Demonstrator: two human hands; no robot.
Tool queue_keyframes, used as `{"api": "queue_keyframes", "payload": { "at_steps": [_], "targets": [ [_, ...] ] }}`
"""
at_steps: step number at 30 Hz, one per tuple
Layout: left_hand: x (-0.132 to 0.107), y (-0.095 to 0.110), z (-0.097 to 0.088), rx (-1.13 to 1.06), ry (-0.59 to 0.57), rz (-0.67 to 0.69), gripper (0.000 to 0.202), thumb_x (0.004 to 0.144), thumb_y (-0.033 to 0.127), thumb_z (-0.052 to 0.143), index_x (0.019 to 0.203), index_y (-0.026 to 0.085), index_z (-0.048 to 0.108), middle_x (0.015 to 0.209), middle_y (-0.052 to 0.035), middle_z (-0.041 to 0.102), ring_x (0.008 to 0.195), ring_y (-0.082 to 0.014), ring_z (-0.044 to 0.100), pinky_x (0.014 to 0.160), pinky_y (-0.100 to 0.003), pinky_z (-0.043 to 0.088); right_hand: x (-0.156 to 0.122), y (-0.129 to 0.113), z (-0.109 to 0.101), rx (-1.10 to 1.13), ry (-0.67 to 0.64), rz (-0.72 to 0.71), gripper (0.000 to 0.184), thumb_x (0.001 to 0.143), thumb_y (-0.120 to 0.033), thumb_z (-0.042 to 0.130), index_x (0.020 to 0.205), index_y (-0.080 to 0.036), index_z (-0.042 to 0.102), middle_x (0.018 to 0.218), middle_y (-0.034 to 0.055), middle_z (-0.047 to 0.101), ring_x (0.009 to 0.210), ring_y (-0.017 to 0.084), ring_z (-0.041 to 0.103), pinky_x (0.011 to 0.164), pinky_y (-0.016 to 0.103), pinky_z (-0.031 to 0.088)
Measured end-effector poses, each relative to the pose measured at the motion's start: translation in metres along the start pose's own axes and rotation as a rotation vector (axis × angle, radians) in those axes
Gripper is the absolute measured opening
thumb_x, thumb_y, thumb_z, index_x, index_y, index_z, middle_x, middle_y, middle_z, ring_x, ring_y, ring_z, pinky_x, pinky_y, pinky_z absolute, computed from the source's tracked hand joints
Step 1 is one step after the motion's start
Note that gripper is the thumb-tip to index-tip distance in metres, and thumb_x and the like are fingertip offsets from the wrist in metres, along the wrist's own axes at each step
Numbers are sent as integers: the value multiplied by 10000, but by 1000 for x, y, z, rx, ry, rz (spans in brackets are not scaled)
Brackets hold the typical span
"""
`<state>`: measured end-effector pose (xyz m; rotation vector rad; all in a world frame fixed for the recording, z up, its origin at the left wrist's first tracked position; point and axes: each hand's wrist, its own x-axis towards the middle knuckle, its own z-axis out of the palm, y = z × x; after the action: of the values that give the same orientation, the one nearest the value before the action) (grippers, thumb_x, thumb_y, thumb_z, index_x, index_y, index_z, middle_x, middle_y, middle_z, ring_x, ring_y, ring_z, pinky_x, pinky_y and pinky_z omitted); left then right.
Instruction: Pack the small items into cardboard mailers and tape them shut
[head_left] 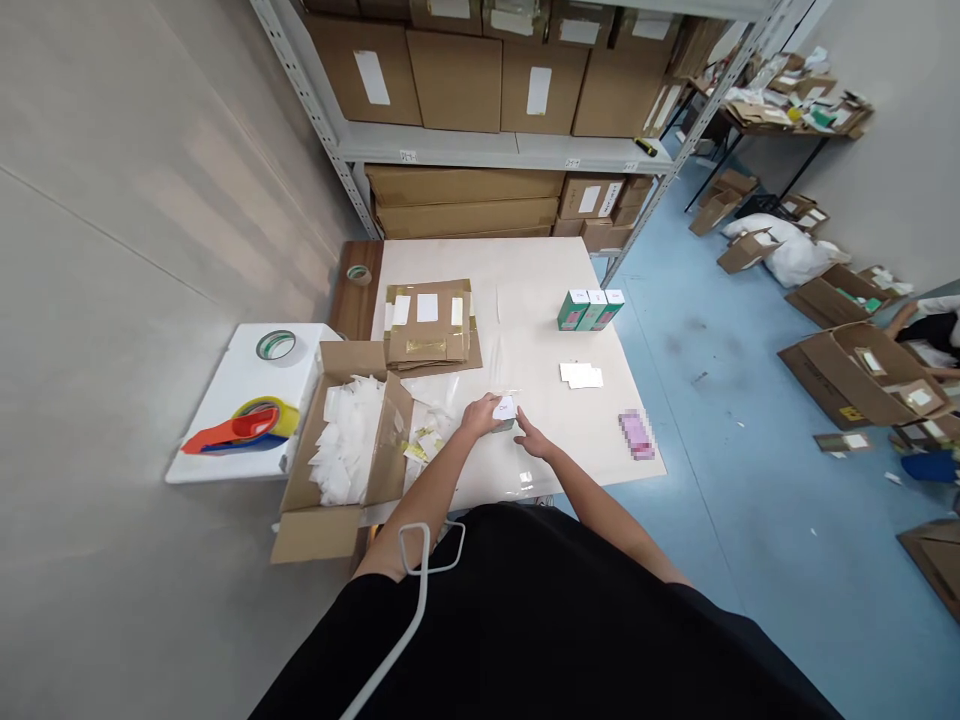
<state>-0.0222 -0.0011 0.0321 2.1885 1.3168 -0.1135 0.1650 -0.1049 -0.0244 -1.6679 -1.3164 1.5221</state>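
My left hand (pixel 482 413) is closed around a small green box with a white label (pixel 505 409), held just above the pale table (pixel 525 300) near its front edge. My right hand (pixel 531 437) sits right beside the box on its near side, fingers partly extended and touching the box or the clear film under it. Three upright green boxes (pixel 590 309) stand further back on the right. Two white cards (pixel 580 375) lie between them and my hands.
An open carton of white bags (pixel 346 450) sits at the table's left. Flattened cardboard with labels (pixel 431 325) lies behind it. Tape rolls and a dispenser (pixel 247 428) rest on a white side stand. Shelves with cartons stand behind; another person's arm (pixel 904 318) shows at far right.
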Motion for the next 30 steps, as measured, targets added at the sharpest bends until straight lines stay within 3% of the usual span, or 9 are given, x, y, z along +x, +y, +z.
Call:
{"api": "queue_keyframes", "payload": {
  "at_steps": [8, 17, 21, 24, 27, 30],
  "targets": [
    [1, 5, -4, 40, -33, 6, 579, 893, 364, 723, 1452, 281, 599, 1479, -71, 581, 1274, -291, 617, 1049, -344, 482, 5, 9, 1, -82, 3, 17, 979, 812, -203, 614, 1683, -286, 175, 1651, 87, 435, 1431, 266, 539, 1166, 505, 430],
    [2, -7, 0, 70, -41, 74, 561, 941, 425, 661, 1479, 305, 557, 1560, -73, 537, 1361, -307, 566, 1119, -374, 433, 8, 8, -1, -83, -46, 43, 1007, 827, -163, 570, 1693, -268, 65, 1704, 79, 333, 1510, 238, 440, 1222, 490, 368],
    [4, -13, 3, 64, -36, 119, 549, 965, 456, 629, 1483, 291, 552, 1586, -75, 523, 1390, -284, 556, 1128, -343, 424, 6, 4, 0, -71, -29, 24, 992, 818, -152, 576, 1693, -276, 127, 1694, 82, 355, 1513, 252, 437, 1209, 492, 390],
    [6, -15, 2, 2, -18, 116, 511, 991, 487, 584, 1463, 294, 577, 1509, -70, 608, 1357, -264, 591, 1109, -324, 435, 6, 3, 2, -47, -23, 17, 991, 806, -146, 586, 1690, -297, 165, 1682, 70, 381, 1520, 269, 426, 1199, 492, 400],
    [9, -18, 0, -118, 52, 42, 484, 1045, 505, 471, 1450, 277, 606, 1339, -81, 724, 1265, -271, 652, 1070, -338, 455, 7, 3, 6, -34, -23, 59, 1001, 797, -150, 603, 1690, -294, 174, 1676, 76, 393, 1516, 291, 430, 1210, 484, 379],
    [19, -21, 2, -381, 212, -111, 550, 1061, 546, 419, 1481, 232, 585, 1187, -90, 777, 1152, -256, 699, 1012, -331, 484, 7, 6, 8, -41, -16, 96, 1001, 797, -169, 632, 1687, -306, 195, 1671, 76, 403, 1508, 312, 440, 1208, 482, 376]
  ]
}}
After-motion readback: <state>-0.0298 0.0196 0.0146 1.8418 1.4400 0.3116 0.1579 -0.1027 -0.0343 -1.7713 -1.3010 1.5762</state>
